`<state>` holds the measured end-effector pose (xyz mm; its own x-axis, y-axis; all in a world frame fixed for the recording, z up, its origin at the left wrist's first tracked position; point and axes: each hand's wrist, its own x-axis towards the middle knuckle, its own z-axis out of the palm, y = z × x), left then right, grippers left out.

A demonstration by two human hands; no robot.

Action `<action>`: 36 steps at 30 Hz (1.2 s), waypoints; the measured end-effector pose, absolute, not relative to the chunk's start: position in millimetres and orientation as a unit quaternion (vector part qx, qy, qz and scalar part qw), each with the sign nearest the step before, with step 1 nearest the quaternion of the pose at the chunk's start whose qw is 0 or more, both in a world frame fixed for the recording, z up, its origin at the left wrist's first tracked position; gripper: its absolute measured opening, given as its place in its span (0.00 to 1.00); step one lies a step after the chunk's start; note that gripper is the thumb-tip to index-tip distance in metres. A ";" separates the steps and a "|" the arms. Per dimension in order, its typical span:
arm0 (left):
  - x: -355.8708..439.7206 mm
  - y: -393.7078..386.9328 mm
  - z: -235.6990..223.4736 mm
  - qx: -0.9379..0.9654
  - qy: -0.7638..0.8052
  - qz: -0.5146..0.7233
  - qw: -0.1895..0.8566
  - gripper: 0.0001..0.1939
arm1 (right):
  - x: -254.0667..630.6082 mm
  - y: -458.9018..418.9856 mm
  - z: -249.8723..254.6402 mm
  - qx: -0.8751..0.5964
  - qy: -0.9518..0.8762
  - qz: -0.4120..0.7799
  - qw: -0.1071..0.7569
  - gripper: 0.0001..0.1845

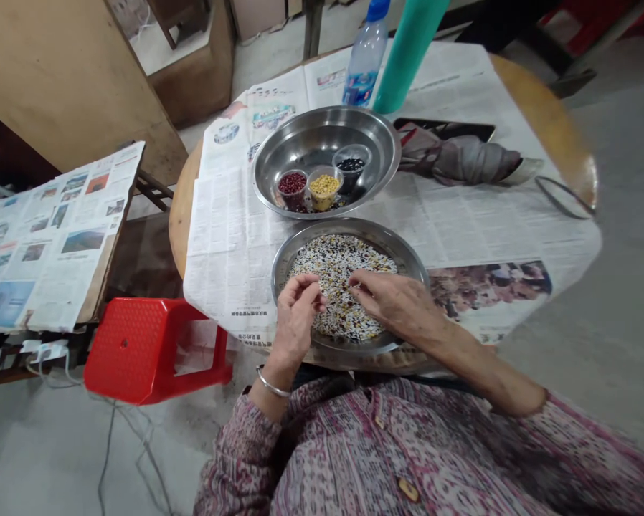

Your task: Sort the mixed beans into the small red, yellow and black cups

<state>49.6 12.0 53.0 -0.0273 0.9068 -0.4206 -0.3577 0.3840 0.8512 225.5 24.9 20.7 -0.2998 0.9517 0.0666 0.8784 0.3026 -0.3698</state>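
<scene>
Mixed rice and beans (343,251), mostly white with black and yellow bits, fill the near steel basin (416,269). Over its left part is my left hand (299,308), fingers curled into a pinch; whatever it holds is too small to make out. My right hand (391,301) reaches over the right side, fingertips drawn together just above the grains, their contents hidden. Behind stands a second steel basin (279,147) with three clear cups: red beans (292,183), yellow beans (324,185) and black beans (351,164).
Newspaper (219,251) covers the round table. At the back stand a water bottle (366,57) and a green cylinder (408,57). A bundled grey umbrella (462,159) and a dark phone (456,130) lie to the right. A red stool (133,347) stands left.
</scene>
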 end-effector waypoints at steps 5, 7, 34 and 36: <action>56.1 -3.1 66.8 0.064 0.467 0.528 0.706 0.04 | 212.6 30.9 15.9 -0.584 -0.797 0.124 0.093 0.13; 59.4 -5.9 68.8 0.029 0.458 0.532 0.712 0.06 | 211.3 31.9 13.9 -0.588 -0.796 0.119 0.085 0.13; 70.1 -11.6 60.1 0.000 0.451 0.501 0.738 0.15 | 221.5 27.6 38.0 -0.544 -0.436 0.628 0.346 0.24; 72.4 -11.5 60.3 -0.002 0.444 0.495 0.747 0.15 | 220.1 25.9 42.7 -0.532 -0.381 0.672 0.346 0.26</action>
<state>72.4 -11.5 60.3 0.1162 0.7378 -0.6649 -0.7413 0.5100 0.4363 220.1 25.9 42.7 -0.1939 0.8705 -0.4524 -0.0595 -0.4708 -0.8803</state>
